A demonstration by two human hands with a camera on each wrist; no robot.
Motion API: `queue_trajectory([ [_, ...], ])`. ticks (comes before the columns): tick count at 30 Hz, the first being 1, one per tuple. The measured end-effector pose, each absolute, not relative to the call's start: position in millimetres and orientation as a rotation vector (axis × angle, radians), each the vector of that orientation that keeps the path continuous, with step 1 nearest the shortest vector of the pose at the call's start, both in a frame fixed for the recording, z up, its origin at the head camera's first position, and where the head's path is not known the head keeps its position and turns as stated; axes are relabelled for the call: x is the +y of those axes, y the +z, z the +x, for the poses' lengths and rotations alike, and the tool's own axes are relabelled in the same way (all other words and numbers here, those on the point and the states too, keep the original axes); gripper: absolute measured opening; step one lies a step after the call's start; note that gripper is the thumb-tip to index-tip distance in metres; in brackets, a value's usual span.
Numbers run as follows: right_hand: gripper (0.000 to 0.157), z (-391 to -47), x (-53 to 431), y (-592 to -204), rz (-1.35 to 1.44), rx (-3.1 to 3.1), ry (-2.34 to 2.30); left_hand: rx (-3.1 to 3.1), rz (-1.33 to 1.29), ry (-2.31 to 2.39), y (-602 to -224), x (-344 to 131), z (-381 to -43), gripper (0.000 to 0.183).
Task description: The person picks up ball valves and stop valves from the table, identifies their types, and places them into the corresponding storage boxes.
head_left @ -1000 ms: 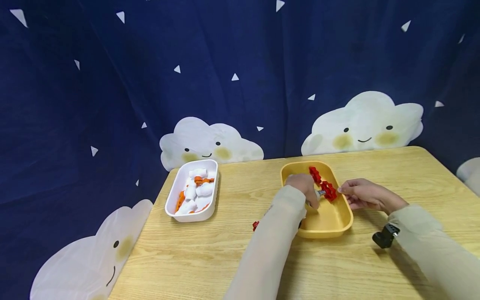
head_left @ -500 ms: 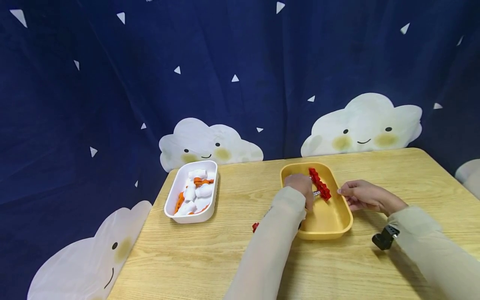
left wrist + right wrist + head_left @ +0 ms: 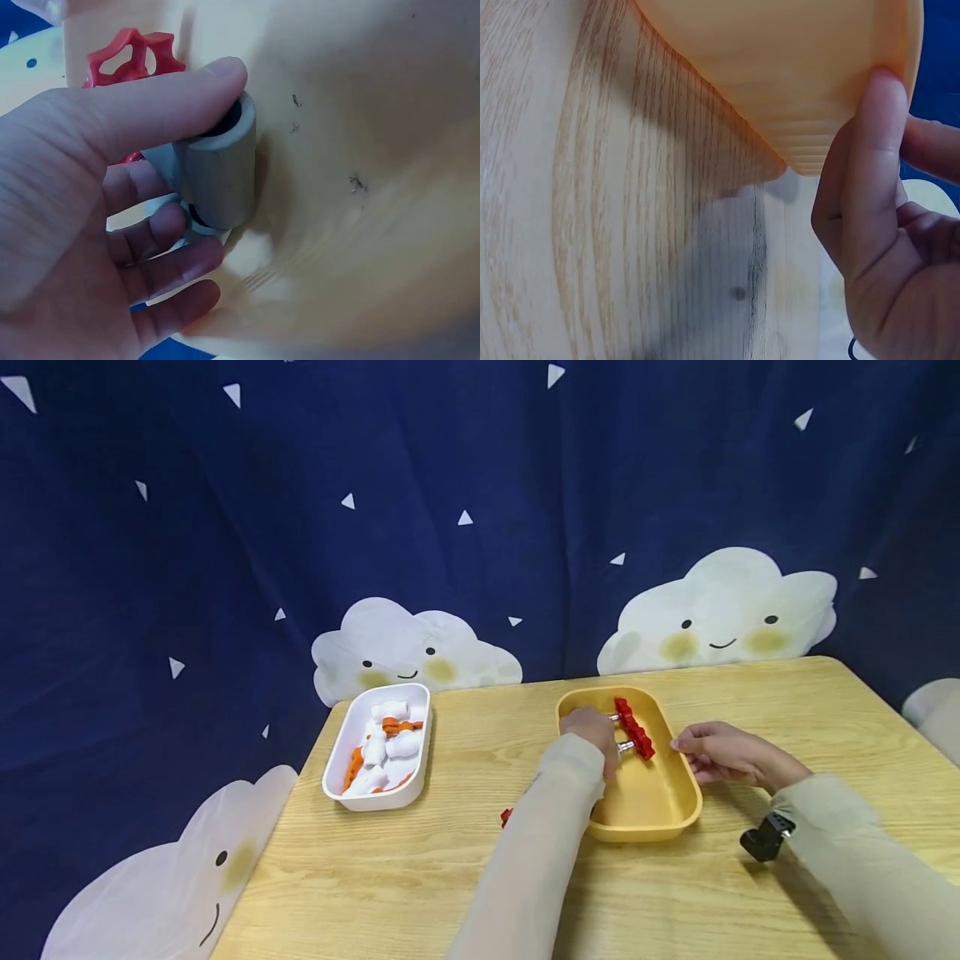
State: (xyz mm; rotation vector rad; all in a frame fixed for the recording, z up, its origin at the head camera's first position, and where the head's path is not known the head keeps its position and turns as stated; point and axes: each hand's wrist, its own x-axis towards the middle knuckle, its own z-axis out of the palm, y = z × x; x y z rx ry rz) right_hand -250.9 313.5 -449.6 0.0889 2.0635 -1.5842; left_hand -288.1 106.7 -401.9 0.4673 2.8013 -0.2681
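Note:
In the head view, my left hand [image 3: 590, 732] reaches into a yellow tray [image 3: 645, 812]. The left wrist view shows its thumb along the top of a grey pipe valve body [image 3: 221, 176], with the fingers curled in at the other side. A second grey piece sits just below, partly behind the fingers. Red handwheels [image 3: 636, 732] on metal stems line up along the tray's right side; one red handwheel [image 3: 135, 60] shows past the thumb. My right hand [image 3: 738, 755] pinches the tray's right rim between thumb and fingers, as the right wrist view also shows.
A white tray [image 3: 333, 785] at the left holds several white fittings and orange pieces. A small red item [image 3: 506, 816] lies on the wooden table [image 3: 360, 893], partly behind the left sleeve. A dark blue curtain with clouds hangs behind the table.
My left hand has shifted slightly left inside the tray. The nearer red handwheel has swung left and now lines up with the farther one. My right hand stays at the rim.

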Motion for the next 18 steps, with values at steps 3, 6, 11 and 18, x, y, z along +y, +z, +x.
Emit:
queue_trajectory([
  [3, 0.015, -251, 313, -449, 0.086, 2.068, -1.582, 2.796, 0.428, -0.305, -399, 109, -285, 0.058],
  [6, 0.015, -252, 313, -449, 0.083, 2.067, -1.585, 2.793, 0.406, -0.383, -399, 111, -282, 0.069],
  [11, 0.015, -252, 312, -450, 0.087, 2.068, -1.586, 2.773, 0.362, -0.475, -412, 121, -290, 0.074],
  [18, 0.015, -249, 312, -452, 0.088, 2.085, -1.575, 2.746, 0.440, -0.473, -407, 122, -286, 0.065],
])
